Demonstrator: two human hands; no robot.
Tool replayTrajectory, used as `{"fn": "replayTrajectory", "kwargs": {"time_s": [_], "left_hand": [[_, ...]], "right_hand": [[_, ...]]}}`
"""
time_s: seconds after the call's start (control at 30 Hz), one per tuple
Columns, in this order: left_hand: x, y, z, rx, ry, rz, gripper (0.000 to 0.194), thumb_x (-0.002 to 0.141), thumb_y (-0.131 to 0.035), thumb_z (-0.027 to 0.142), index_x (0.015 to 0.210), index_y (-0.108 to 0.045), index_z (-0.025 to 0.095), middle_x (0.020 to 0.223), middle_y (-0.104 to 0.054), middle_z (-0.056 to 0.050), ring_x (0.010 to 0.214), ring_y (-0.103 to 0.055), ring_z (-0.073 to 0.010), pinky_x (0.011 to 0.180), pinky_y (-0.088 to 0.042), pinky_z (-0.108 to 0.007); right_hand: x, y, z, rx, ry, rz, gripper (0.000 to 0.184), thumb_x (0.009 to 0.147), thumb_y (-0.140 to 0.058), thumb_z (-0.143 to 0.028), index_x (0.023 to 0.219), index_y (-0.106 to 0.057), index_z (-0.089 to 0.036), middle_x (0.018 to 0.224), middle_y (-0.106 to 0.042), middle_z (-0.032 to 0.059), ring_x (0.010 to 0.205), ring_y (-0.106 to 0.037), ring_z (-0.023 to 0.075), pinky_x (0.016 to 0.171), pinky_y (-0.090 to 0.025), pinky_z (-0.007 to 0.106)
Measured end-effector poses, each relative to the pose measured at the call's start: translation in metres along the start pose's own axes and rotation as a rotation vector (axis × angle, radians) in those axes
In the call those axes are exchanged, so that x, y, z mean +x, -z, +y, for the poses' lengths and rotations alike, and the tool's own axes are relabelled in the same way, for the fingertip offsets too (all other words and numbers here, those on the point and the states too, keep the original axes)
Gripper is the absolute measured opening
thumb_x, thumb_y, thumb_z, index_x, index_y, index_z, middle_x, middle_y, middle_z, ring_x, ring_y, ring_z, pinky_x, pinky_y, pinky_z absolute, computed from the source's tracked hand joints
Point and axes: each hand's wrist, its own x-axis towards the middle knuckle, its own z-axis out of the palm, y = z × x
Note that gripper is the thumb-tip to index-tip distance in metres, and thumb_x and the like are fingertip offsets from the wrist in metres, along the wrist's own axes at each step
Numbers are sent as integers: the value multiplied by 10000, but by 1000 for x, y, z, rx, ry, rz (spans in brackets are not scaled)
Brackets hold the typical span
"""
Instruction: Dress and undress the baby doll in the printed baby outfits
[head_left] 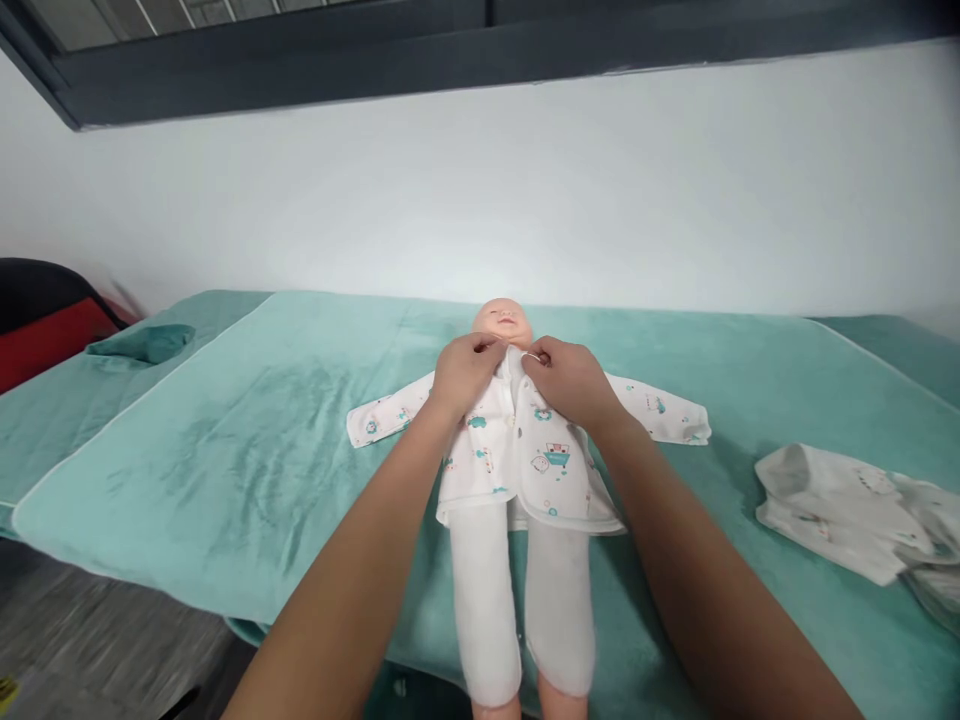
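Note:
A baby doll [504,315] lies on its back, its head toward the wall. It wears a white printed baby jacket [487,450] with long sleeves stretched out to both sides, and white trousers [484,600]. At the neckline my left hand [466,375] pinches the jacket's left-hand front edge. My right hand [568,378] pinches the other front edge, close to the collar. The two front panels meet near the top and part lower down, where a snap shows on the edge. My fingertips partly hide the collar.
Green plush covering [247,450] spreads over the bed. Folded white printed clothing [840,510] lies at the right. A red and black chair [52,320] stands at the far left. Behind the bed is a white wall [480,200] under a dark window frame [337,50].

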Motion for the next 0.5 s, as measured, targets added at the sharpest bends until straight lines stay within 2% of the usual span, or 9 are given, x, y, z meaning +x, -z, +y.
{"fn": "replayTrajectory", "kwargs": {"time_s": [0.13, 0.23, 0.33, 0.5], "left_hand": [[10, -1, 3, -19, 3, -6, 121, 795, -639, 269, 781, -729, 190, 830, -730, -39, 759, -626, -181, 685, -432, -292], [13, -4, 8, -113, -21, 27, 73, 785, -648, 239, 768, -701, 192, 751, -696, -17, 695, -603, -157, 674, -434, -281], [13, -7, 12, -262, -4, -1, 51, 781, -633, 216, 757, -669, 187, 611, -613, 14, 592, -546, -132, 630, -429, -266], [10, -13, 6, -366, -7, -7, 110, 807, -632, 254, 752, -684, 174, 626, -579, 15, 600, -513, -120, 633, -428, -257]], "right_hand": [[2, -4, 2, 297, -29, 75, 189, 836, -567, -386, 788, -652, -224, 797, -696, 23, 751, -600, 202, 699, -424, 328], [3, -7, 0, 470, -8, 83, 201, 821, -593, -394, 833, -689, -219, 858, -714, 25, 816, -621, 206, 744, -457, 325], [4, -10, 1, 536, -27, 98, 202, 812, -608, -391, 879, -700, -224, 874, -715, 21, 820, -625, 202, 739, -475, 318], [8, -14, 9, 580, -55, 67, 231, 790, -637, -394, 929, -708, -223, 878, -718, 23, 798, -630, 192, 707, -490, 307]]}}
